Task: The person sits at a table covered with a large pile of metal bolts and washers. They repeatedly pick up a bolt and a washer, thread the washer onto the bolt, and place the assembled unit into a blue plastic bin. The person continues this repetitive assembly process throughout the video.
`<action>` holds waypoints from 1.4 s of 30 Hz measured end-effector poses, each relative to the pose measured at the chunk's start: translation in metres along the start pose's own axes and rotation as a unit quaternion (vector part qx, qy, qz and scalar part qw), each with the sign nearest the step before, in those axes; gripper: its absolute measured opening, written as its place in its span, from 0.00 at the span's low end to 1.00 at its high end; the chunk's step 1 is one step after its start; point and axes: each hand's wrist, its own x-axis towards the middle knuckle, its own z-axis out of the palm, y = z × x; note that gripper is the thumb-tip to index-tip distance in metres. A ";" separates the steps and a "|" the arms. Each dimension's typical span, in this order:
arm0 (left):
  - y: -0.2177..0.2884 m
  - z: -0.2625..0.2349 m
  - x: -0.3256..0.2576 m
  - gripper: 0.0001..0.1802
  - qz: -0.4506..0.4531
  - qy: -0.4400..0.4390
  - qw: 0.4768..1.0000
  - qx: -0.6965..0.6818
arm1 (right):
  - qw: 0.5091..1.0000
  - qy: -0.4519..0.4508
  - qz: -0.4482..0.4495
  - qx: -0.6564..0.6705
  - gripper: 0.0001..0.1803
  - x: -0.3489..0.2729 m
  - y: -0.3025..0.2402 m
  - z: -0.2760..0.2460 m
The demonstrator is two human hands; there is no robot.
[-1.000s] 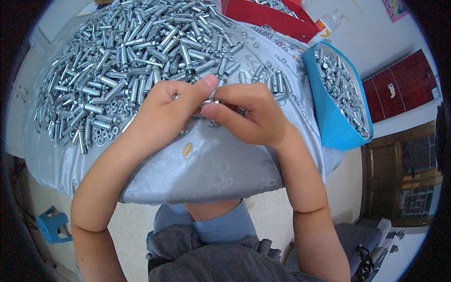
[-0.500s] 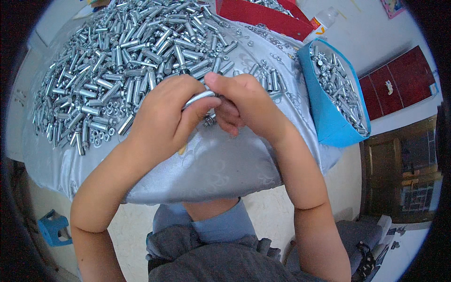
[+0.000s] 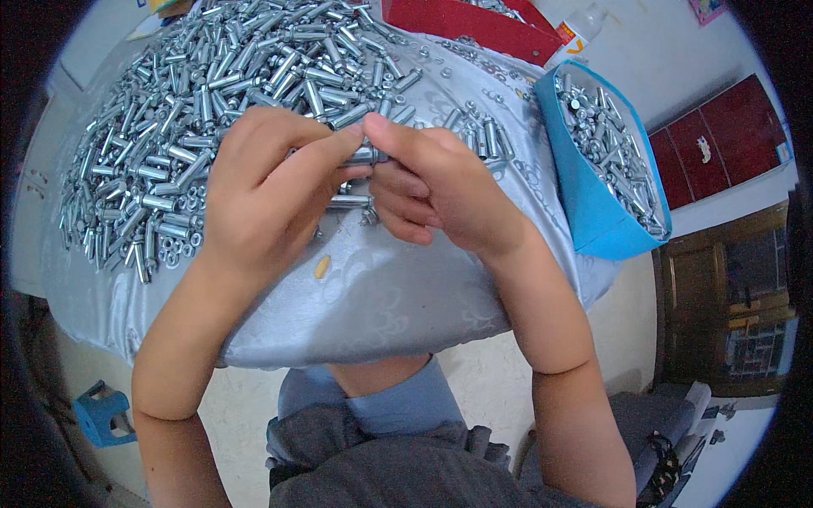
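A shiny metal expansion bolt (image 3: 366, 156) lies level between my two hands, over the near part of the table. My left hand (image 3: 267, 182) pinches its left end between thumb and fingers. Around the other end close the thumb and curled fingers of my right hand (image 3: 449, 182), which hide that tip. Just below the fingers, another bolt (image 3: 347, 201) rests on the cloth. A large heap of similar bolts (image 3: 203, 118) spreads behind and to the left of my hands, with loose nuts and washers (image 3: 176, 247) at its near edge.
A blue bin (image 3: 605, 241) full of bolts stands at the table's right edge. Behind it are a red box (image 3: 474, 30) with metal parts and a white bottle (image 3: 580, 34). A small yellow piece (image 3: 322, 267) lies on the silvery tablecloth (image 3: 373, 313). A blue stool (image 3: 103, 415) stands lower left.
My left hand has turned and shifted slightly left, its thumb now stretched along the bolt to meet my right thumb. The bolt has levelled out. The yellow piece is now uncovered.
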 end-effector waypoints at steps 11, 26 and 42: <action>0.001 -0.027 0.009 0.09 -0.424 -0.453 0.580 -0.528 | 0.904 0.122 -0.272 0.305 0.22 -0.008 -0.015 -0.071; -0.046 -0.025 0.002 0.30 -0.435 0.120 0.350 -0.821 | 0.904 0.147 -0.248 0.316 0.17 -0.013 -0.020 -0.092; -0.071 -0.049 -0.002 0.17 -0.512 0.116 0.682 -0.509 | 0.736 0.263 0.058 -0.621 0.10 -0.033 -0.003 -0.095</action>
